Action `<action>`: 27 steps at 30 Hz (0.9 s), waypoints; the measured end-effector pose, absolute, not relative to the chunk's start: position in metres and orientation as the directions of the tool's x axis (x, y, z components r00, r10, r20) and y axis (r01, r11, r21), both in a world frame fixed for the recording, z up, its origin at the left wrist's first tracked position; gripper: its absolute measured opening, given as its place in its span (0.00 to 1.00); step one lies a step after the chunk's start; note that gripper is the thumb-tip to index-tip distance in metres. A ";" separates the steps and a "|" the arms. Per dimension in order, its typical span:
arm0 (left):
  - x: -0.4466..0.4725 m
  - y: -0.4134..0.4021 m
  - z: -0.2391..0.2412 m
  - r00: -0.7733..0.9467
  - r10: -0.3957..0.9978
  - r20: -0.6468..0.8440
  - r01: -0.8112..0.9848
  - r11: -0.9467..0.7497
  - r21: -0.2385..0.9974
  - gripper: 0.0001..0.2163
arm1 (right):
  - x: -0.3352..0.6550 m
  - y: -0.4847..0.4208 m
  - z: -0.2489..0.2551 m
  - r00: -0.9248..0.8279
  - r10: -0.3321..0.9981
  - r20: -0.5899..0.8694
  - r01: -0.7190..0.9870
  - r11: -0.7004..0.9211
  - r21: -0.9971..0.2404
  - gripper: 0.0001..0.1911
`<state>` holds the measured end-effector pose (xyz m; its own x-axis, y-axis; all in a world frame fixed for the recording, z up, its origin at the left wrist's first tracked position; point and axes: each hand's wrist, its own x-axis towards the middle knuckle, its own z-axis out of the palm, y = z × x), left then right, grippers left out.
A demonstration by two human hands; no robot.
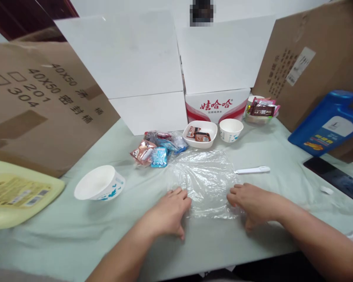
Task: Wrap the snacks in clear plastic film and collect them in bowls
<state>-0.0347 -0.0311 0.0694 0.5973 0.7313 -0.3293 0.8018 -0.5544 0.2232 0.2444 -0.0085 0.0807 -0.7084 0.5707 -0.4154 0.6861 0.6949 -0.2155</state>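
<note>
On pale-green cloth [61, 235] — crinkled clear plastic film [207, 184], left hand [172, 209], right hand [250, 201] unclenched at opposite edges — best smoothed evenly.

Lit softly and fairly brightly, darkening below the near edge of the table [191, 254]. Glints in thin streaks off the clear plastic [207, 182]; shades faintly under the left-side bowl [106, 188]. Stretches and softens the yellow bottle [20, 196] toward the left edge; pixelated beyond the far edge.
</note>
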 end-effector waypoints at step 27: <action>-0.081 0.042 0.025 -0.040 0.998 0.051 0.643 -0.013 0.766 0.13 | 0.247 0.042 0.034 -0.304 0.953 -0.001 0.911 0.291 -0.293 0.14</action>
<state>-0.0808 0.0424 0.0248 -0.0397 0.9979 0.0509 0.6425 -0.0135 0.7662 0.2469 0.0416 0.0336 -0.3044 0.9526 -0.0014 0.9108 0.2906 -0.2934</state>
